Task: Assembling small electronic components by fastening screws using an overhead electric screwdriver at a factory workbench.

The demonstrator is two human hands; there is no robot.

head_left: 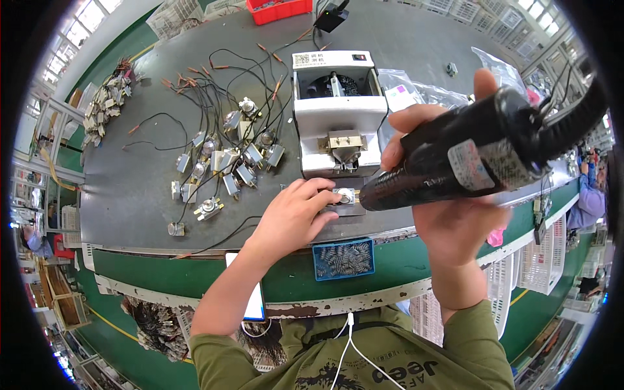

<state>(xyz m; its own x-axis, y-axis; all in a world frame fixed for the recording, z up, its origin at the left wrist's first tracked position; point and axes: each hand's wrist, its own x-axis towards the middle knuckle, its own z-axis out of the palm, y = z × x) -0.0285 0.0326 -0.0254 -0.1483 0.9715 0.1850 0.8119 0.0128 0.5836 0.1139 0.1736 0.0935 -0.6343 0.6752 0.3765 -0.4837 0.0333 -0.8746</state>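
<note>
My right hand (448, 224) is wrapped round a thick black electric screwdriver (426, 170), held aslant with its cable end up to the right. The tool's front end points left, towards a small metal part with a round knob (347, 194). My left hand (290, 213) grips that part from the left, thumb and fingers closed about it on the table edge. Whether the screwdriver's tip touches the part cannot be seen. Directly behind the part stands a white bench machine (339, 123) with a metal fixture on its front. Below it sits a blue tray (343, 260) of small springs.
Several wired metal parts (227, 159) lie heaped at the left, their black leads (214, 84) spread behind. Farther left is another pile of parts (110, 101). A red bin (279, 12) stands at the back, plastic bags (442, 97) at the right. A phone (255, 304) lies near my left forearm.
</note>
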